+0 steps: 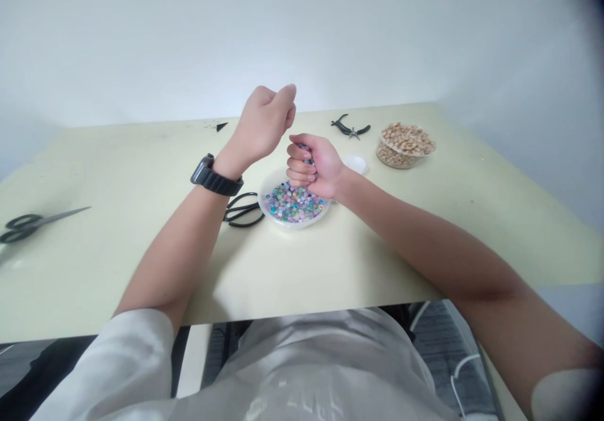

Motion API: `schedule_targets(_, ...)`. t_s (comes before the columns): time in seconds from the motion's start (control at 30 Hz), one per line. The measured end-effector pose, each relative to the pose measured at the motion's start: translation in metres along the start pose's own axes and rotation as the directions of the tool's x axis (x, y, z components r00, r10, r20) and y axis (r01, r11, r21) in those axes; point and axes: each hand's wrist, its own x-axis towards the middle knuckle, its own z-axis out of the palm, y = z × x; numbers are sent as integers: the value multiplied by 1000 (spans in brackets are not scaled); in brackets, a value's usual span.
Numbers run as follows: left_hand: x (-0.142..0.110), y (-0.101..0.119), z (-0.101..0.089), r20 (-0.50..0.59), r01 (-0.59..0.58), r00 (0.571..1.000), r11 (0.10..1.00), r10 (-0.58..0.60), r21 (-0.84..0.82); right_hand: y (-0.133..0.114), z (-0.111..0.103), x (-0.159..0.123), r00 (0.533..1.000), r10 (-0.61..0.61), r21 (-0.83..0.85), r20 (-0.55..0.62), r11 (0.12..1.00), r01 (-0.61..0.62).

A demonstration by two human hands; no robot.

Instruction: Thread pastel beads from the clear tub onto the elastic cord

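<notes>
A white bowl (294,222) of small, multicoloured, shiny beads (295,204) stands on the table in front of me. Over its back right rim, my right hand (315,164) is curled with the palm turned up, and a clump of beads shows between its fingers and palm. My left hand (270,119) is raised higher, just behind and to the left of the right one. Its fingers are folded in and its thumb presses against them; whatever it pinches is hidden. A dark watch (212,175) is on my left wrist.
Black looped handles (244,210) stick out left of the bowl. Scissors (38,221) lie far left, and a small black pointed piece (221,126) lies behind. Black-handled pliers (350,126), a white round dish (356,164) and a tub of beige nuts or beans (406,146) are at right.
</notes>
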Motion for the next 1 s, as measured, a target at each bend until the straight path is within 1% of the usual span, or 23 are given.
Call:
schedule_targets(0.17, 0, 1, 0, 7, -25, 1000, 1000, 25, -9, 0, 0, 0, 1000, 16, 0, -14, 1000, -16)
schedule_targets(0.4, -1, 0, 1, 7, -5, 1000, 1000, 5, -2, 1, 0, 0, 1000, 3, 9, 9, 1000, -3)
schedule_targets(0.63, 0, -1, 1, 8, 3, 1000, 1000, -2, -18, 1, 0, -1, 1000, -12, -5, -29, 1000, 11)
schedule_targets(0.9, 0, -1, 1, 8, -5, 1000, 1000, 5, -1, 0, 0, -1, 1000, 9, 6, -4, 1000, -9)
schedule_targets(1.0, 0, -1, 1, 12, -3, 1000, 1000, 3, -1, 1, 0, 0, 1000, -16, 20, 2, 1000, 16)
